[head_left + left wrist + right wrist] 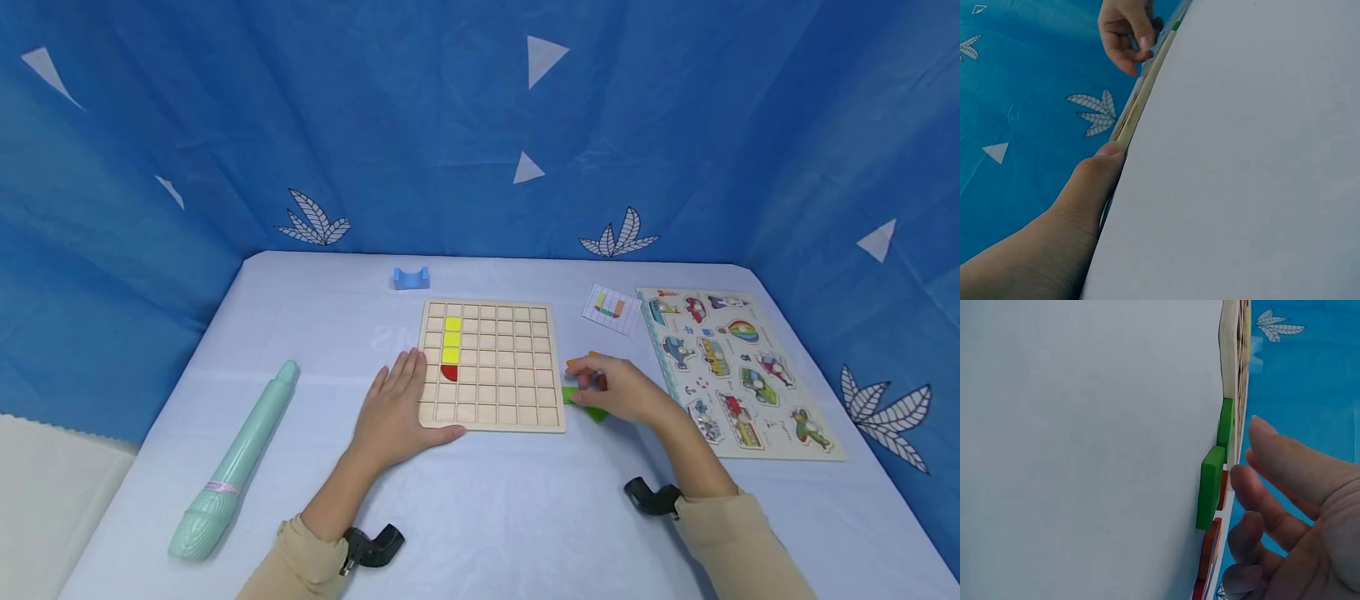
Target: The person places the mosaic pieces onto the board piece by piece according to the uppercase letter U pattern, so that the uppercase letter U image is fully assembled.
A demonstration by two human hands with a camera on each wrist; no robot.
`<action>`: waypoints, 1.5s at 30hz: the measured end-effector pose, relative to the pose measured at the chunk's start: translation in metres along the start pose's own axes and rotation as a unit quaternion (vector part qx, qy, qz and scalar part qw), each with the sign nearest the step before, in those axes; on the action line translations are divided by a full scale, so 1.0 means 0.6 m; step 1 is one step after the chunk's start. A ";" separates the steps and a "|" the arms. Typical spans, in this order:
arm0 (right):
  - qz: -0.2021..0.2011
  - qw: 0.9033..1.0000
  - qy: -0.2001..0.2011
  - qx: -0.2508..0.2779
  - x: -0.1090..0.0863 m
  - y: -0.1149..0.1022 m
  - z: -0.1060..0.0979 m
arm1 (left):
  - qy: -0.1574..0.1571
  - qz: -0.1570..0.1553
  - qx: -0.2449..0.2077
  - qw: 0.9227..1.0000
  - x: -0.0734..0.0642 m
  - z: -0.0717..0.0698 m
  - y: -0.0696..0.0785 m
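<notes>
A square wooden grid board (506,367) lies mid-table. Down one of its left columns run several yellow squares (452,339) with a red quarter-round piece (449,372) below them. My left hand (397,412) lies against the board's left side, fingers straight, thumb along the front edge. Just off the right side, my right hand (618,387) hovers above green pieces (588,402), partly covering them. Its thumb and loosely bent fingers stand apart in the right wrist view, with nothing seen between them. Orange-red pieces (1211,550) lie beyond the green ones there.
A small pattern card (611,309) lies behind the right hand. Farther right is a picture puzzle board (742,375). A blue notched block (411,278) stands behind the grid board. At the left lies a long mint-green brush-shaped object (236,458). Blue cloth (450,125) hangs behind the table.
</notes>
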State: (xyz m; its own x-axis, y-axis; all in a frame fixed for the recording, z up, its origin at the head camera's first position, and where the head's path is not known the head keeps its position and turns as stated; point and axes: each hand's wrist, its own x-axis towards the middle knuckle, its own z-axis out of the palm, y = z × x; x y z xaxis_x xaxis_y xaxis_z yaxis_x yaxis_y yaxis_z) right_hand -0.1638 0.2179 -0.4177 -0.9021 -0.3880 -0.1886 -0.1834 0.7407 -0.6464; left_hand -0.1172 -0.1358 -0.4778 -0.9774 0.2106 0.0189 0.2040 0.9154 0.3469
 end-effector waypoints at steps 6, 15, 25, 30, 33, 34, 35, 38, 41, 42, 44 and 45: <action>0.016 1.000 -0.009 -0.004 0.000 0.006 0.001 | 0.000 0.001 0.002 1.000 -0.001 -0.001 0.001; 0.016 1.000 0.003 -0.010 0.004 0.015 0.011 | 0.003 0.002 0.002 1.000 -0.001 0.002 0.000; 0.015 1.000 0.004 -0.013 0.002 0.011 0.010 | 0.004 0.002 -0.002 1.000 0.000 0.000 0.003; 0.008 1.000 0.001 -0.008 0.000 0.010 0.010 | 0.007 0.004 0.003 1.000 0.000 0.002 0.001; 0.000 1.000 0.000 0.003 -0.001 0.014 0.009 | 0.007 0.005 0.005 1.000 0.000 0.002 0.000; -0.003 1.000 -0.001 0.008 -0.001 0.015 0.008 | 0.007 0.005 0.005 1.000 0.000 0.001 0.001; -0.009 1.000 0.000 0.012 -0.001 0.016 0.007 | 0.007 0.005 0.005 1.000 0.000 0.001 0.001; -0.015 1.000 0.006 0.026 0.000 0.014 0.004 | 0.006 0.004 0.006 1.000 0.000 0.001 0.001; -0.021 0.999 0.012 0.031 0.003 0.009 0.003 | 0.006 0.003 0.009 1.000 0.000 0.000 0.001; -0.019 0.999 0.013 0.036 0.005 0.006 0.003 | 0.005 0.003 0.010 1.000 0.000 0.000 0.001; -0.022 0.999 0.013 0.040 0.010 -0.001 0.004 | 0.005 0.003 0.009 1.000 0.000 0.001 0.001; -0.024 0.999 0.013 0.043 0.013 -0.004 0.006 | 0.005 0.003 0.009 1.000 0.000 0.001 0.001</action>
State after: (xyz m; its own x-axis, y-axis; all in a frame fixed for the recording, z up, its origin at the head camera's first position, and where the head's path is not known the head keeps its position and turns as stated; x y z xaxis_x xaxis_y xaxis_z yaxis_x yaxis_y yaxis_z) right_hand -0.1692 0.2110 -0.4201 -0.9029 -0.4071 -0.1376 -0.1937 0.6714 -0.7153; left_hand -0.1171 -0.1350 -0.4781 -0.9767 0.2123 0.0312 0.2106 0.9202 0.3300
